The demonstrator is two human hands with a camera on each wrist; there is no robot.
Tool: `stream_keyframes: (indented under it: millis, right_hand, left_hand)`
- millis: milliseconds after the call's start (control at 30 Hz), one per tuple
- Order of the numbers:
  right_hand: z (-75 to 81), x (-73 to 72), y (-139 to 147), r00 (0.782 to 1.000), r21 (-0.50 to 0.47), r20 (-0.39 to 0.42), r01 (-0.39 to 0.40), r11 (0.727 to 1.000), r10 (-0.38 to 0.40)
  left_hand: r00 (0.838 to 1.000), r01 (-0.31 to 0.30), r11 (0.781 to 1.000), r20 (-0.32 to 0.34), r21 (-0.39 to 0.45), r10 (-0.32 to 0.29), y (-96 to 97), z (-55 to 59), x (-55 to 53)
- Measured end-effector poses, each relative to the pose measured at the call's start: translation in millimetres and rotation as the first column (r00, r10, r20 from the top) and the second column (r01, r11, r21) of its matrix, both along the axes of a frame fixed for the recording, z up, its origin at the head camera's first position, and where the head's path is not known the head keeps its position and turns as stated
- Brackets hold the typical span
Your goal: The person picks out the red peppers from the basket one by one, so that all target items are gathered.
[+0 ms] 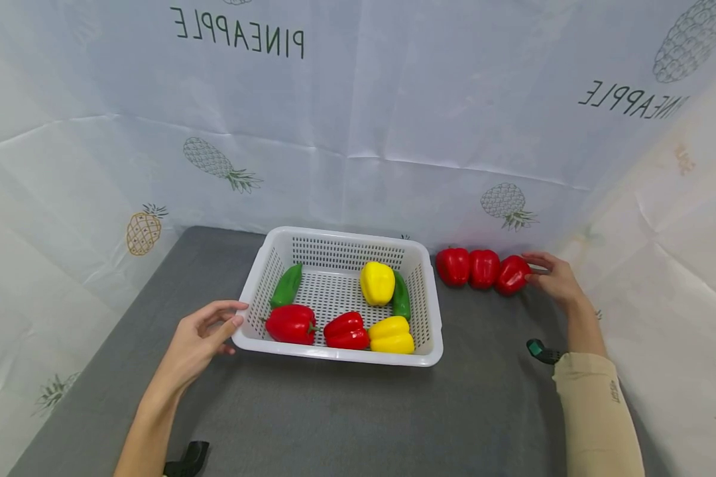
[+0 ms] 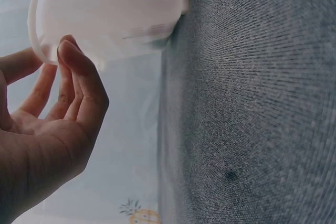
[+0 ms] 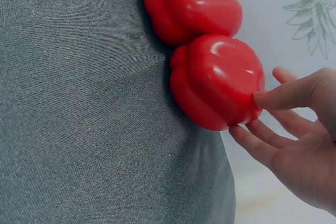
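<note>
A white slotted basket (image 1: 341, 356) stands on the grey table. My left hand (image 1: 193, 341) pinches its left rim between thumb and fingers. In the basket lie a red bell pepper (image 1: 290, 324) at the front left, a second red one (image 1: 346, 331) beside it, two yellow bell peppers (image 1: 377, 283) on the right, and two long green peppers (image 1: 287, 286). Right of the basket, three red bell peppers (image 1: 484, 269) sit in a row. My right hand (image 1: 555, 279) touches the outermost red bell pepper (image 3: 218, 82) with thumb and fingertips, fingers fairly straight.
A white cloth (image 1: 358, 132) printed with pineapples hangs behind the table and along both sides. The grey tabletop (image 1: 358, 417) stretches in front of the basket. A black wrist device (image 1: 543, 352) sits by the right sleeve (image 1: 596, 411).
</note>
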State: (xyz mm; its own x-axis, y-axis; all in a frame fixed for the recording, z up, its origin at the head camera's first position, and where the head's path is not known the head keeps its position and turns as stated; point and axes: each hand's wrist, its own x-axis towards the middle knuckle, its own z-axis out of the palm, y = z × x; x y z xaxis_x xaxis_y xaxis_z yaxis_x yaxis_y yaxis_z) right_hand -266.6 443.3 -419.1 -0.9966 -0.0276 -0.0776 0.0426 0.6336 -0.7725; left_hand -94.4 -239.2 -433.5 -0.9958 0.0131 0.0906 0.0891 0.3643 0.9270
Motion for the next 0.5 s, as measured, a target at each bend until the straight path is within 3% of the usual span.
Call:
stream_keyframes:
  millis: [500]
  right_hand:
    - [-2.1,-6.0,-6.4,0.996,0.009,-0.042,0.074,0.997,-0.074]
  left_hand:
    - [1.0,-0.003,1.0,0.003,0.003,0.003,-0.7,-0.6,-0.4]
